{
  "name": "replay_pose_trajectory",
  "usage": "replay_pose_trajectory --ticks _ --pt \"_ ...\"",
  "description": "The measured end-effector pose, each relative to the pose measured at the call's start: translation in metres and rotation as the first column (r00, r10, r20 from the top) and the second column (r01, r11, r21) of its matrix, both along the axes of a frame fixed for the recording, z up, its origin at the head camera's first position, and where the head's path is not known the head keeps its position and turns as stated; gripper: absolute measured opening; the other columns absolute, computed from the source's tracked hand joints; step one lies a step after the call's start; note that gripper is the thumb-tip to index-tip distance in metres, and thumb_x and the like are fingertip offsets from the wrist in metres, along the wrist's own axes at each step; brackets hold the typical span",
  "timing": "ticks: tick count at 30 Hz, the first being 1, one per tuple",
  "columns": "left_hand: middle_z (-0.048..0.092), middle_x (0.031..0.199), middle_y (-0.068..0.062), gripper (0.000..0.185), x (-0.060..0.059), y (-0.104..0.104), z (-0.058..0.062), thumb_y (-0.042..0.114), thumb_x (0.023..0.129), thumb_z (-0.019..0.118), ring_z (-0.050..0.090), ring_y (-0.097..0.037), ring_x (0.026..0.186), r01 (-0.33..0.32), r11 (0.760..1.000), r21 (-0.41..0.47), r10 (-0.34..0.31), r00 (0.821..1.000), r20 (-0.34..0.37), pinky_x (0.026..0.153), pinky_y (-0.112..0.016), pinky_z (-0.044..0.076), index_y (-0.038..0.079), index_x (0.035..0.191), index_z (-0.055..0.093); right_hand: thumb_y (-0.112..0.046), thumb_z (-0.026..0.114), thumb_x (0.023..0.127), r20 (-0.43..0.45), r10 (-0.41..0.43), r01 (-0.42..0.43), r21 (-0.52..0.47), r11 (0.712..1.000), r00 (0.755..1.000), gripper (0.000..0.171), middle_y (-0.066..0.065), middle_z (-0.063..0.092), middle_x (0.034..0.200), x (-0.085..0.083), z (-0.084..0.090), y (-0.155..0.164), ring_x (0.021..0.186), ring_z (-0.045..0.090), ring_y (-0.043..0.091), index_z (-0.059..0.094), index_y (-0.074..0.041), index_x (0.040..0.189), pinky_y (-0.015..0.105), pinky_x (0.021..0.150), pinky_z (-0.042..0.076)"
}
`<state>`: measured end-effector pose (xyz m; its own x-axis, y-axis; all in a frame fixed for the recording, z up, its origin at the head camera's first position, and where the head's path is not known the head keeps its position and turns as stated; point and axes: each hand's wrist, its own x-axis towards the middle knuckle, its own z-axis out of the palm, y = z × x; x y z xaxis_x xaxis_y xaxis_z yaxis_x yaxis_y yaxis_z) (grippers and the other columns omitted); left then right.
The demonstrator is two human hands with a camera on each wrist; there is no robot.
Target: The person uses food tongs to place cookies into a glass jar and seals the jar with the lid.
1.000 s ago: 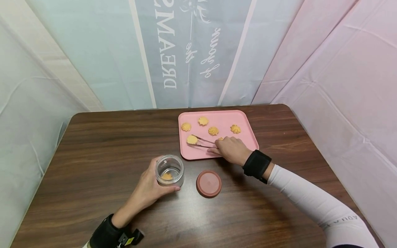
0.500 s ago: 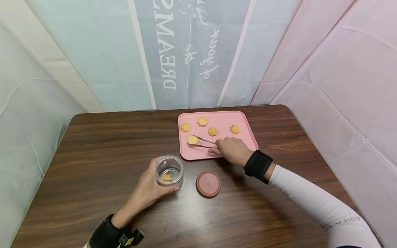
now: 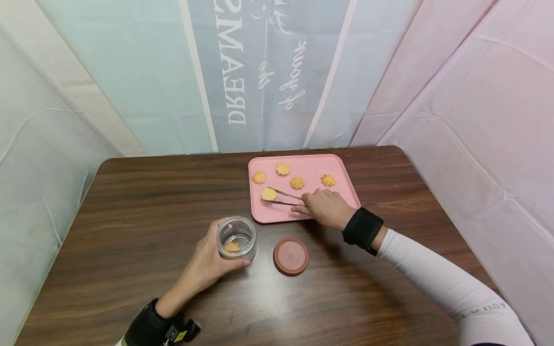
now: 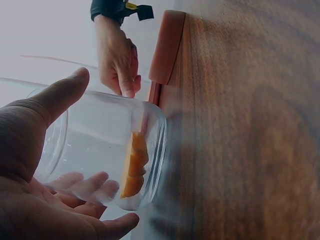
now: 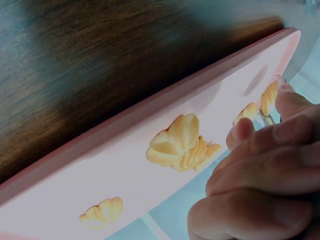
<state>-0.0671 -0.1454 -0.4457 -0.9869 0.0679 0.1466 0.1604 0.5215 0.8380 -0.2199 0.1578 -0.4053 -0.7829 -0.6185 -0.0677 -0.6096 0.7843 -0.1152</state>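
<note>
My left hand (image 3: 207, 262) grips a clear glass jar (image 3: 248, 247) around its side, thumb toward the near side. The jar's mouth is uncovered and a yellow cookie (image 4: 134, 166) lies on its bottom. My right hand (image 3: 330, 210) holds slim metal tongs (image 3: 286, 203) over the pink tray (image 3: 320, 163). Their serrated tips stand on either side of another cookie (image 3: 269, 194), which shows its flat, pale face in the head view. Most of the tongs' grip end is hidden under the right hand.
Several swirled cookies lie on the tray, among them one cookie (image 3: 297, 183) near the middle and one (image 3: 328, 180) to the right. A brown-red round lid (image 3: 291, 256) lies on the wooden table (image 3: 164, 202), right of the jar. Fabric curtains (image 3: 156, 72) surround the table.
My right hand with the tongs has shifted very slightly; the cookie stays between the tips. My left hand and the jar have held still.
</note>
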Motion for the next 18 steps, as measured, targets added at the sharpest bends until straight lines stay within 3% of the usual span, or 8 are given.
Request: replay_pose_trajectory --ticks 18 --pt "0.067 0.133 -0.015 0.101 0.000 0.000 0.000 0.022 0.061 0.105 0.065 -0.033 0.122 0.003 1.000 0.011 -0.004 1.000 0.011 0.102 -0.057 0.049 0.004 0.143 0.048 -0.052 0.065 0.103 -0.028 0.008 -0.009 -0.018 1.000 1.000 0.046 -0.001 0.049 0.058 0.004 0.011 0.004 0.051 0.052 0.015 0.060 -0.014 0.077 0.034 0.048 0.043"
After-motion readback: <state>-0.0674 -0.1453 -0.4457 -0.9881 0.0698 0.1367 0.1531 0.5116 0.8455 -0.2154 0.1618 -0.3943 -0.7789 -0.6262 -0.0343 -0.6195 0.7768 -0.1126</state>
